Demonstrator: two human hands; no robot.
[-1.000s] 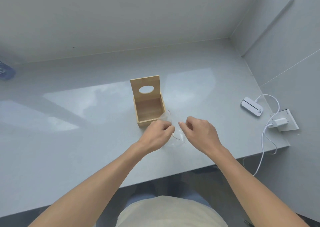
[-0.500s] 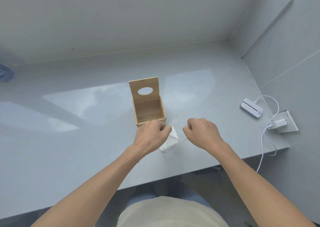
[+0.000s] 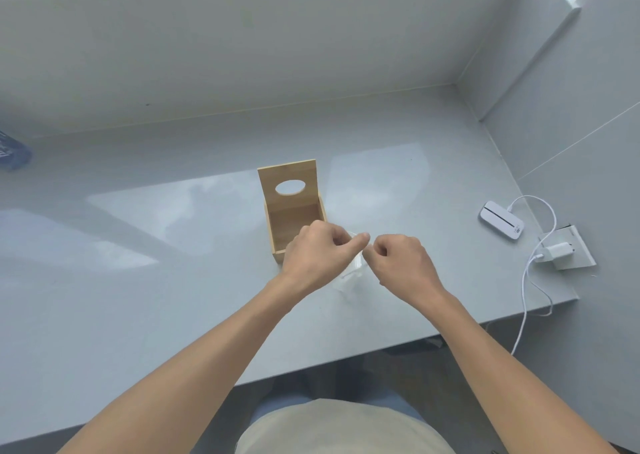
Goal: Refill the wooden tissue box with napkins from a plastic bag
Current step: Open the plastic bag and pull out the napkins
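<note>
Wooden box point(image 3: 293, 207) sits mid-bench with its lid flipped up and nothing visible inside, so the refill hasn't really started. Both hands are just in front of it, toward the near edge: left hand point(image 3: 317, 256) and right hand point(image 3: 401, 263) each have their fingers curled and pinched on the top of a clear bag point(image 3: 351, 273), looks like they're working it open. Still to do: get the napkins out, drop them in, close the lid. Honestly the bag is almost invisible against the grey bench point(image 3: 138, 297), and I can only guess the whitish bit under the hands is napkins. The box's front edge is hidden behind the left hand.
</note>
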